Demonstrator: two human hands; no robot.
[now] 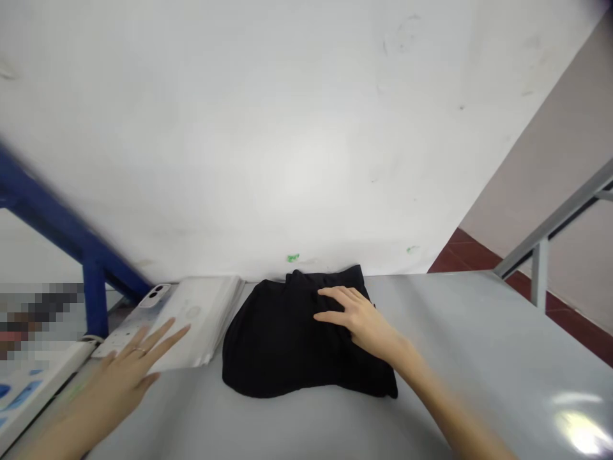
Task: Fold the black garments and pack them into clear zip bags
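A piece of black cloth [287, 345], apparently a folded garment, lies on the grey tabletop against the wall. On its right part rests my right hand [357, 319], fingers apart and pointing left; nothing shows in its grasp. My left hand [124, 377], with a ring on one finger, is spread over the near edge of a stack of clear plastic bags [201, 319]. Whether it touches the bags, I cannot tell. A phone or phone case [156, 295] with a camera block shows at the left side of that stack.
A white wall [297, 140] stands behind the grey table [445, 332]. Blue metal rails [96, 287] border the left end, grey rails [539, 275] the right. At the lower left lies a white power strip [43, 383]. Red floor tiles [462, 252] show beyond the wall.
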